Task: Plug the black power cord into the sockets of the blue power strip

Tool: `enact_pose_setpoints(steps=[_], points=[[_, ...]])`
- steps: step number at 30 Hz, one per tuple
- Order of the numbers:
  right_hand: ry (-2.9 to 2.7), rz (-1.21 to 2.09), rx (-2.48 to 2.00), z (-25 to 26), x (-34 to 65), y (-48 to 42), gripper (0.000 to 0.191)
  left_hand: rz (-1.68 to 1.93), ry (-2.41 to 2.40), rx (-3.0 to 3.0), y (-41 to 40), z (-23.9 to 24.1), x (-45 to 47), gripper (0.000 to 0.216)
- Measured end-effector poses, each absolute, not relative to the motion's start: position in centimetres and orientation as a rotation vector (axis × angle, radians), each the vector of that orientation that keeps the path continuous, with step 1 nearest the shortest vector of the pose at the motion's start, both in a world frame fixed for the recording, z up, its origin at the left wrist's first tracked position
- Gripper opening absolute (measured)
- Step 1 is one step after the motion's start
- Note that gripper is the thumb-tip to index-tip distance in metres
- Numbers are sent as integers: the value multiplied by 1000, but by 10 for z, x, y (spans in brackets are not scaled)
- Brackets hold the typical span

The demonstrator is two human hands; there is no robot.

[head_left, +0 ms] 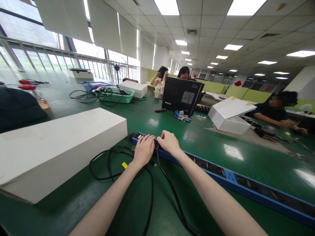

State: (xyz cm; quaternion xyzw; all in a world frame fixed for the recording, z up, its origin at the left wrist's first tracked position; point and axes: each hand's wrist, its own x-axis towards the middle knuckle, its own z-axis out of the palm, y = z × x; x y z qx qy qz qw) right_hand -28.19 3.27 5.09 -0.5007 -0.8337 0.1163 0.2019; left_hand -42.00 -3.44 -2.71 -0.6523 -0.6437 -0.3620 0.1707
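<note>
A long blue and black power strip [230,176] with a row of sockets runs slantwise across the green table. My left hand [144,149] grips it near its far left end, the fingers laid across its top; the thumb is hidden. Just to the right, my right hand [169,141] is closed in a pinch at the strip's sockets. From under its fingers a thick black power cord [169,183] hangs down toward me, and its plug is covered by the hand. A thinner black cable [108,178] with a yellow tag [124,165] loops beside my left wrist.
A long white box [61,137] lies at left, close to the strip's end. Further back are a green basket [115,95] of cables, a black monitor [180,95], gloves [182,116] and an open white box [228,114]. Several people sit beyond, one at right.
</note>
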Motion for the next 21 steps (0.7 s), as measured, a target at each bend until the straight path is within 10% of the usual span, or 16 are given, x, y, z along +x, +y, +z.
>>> enact_pose_setpoints(steps=[8, 21], points=[[-2327, 840, -1371, 56, -271, 54, 16, -1029, -1833, -1839, -34, -27, -418, 37], [-2505, -45, -1406, 50, -290, 16, 22, -1018, -1834, -1864, -34, -29, -421, 39]])
